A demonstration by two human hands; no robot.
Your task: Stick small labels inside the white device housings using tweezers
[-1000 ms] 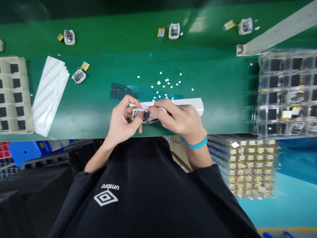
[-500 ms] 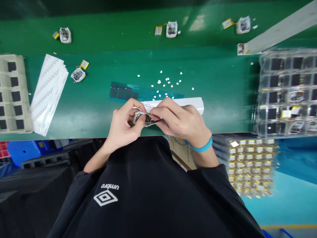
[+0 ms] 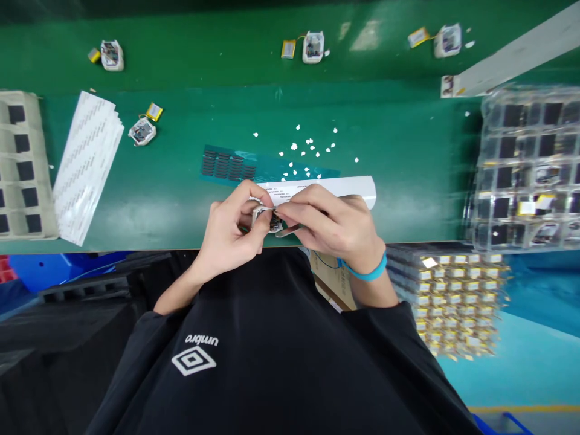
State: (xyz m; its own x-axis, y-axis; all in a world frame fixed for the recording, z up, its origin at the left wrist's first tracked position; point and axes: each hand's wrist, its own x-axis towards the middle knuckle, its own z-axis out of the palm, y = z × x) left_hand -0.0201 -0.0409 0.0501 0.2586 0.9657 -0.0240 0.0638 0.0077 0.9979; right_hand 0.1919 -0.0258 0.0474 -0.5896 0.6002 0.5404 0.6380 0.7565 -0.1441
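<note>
Near the table's front edge, my left hand (image 3: pixel 232 237) is closed around a small white device housing (image 3: pixel 275 224) with a circuit board inside, partly covered by the fingers. My right hand (image 3: pixel 339 228), with a blue band at the wrist, pinches what look like metal tweezers (image 3: pixel 289 231) against the right side of that housing. Their tips are too small to make out. Just beyond the hands lies a white label strip (image 3: pixel 352 186). A teal sheet (image 3: pixel 266 171) carrying several rows of small dark pieces is behind it, with small white stickers (image 3: pixel 294 146) scattered farther back.
Open housings with yellow batteries stand at the back (image 3: pixel 313 47), the back right (image 3: pixel 447 41), the back left (image 3: pixel 112 55) and the left (image 3: pixel 142 132). White label sheets (image 3: pixel 88 169) lie beside a pale tray (image 3: pixel 40 181). Clear trays (image 3: pixel 480 181) stand at right, below a slanted grey bar (image 3: pixel 516 51).
The housing and both hands have shifted slightly right in view, and the housing has turned a little. My right fingers still grip the tweezers against it.
</note>
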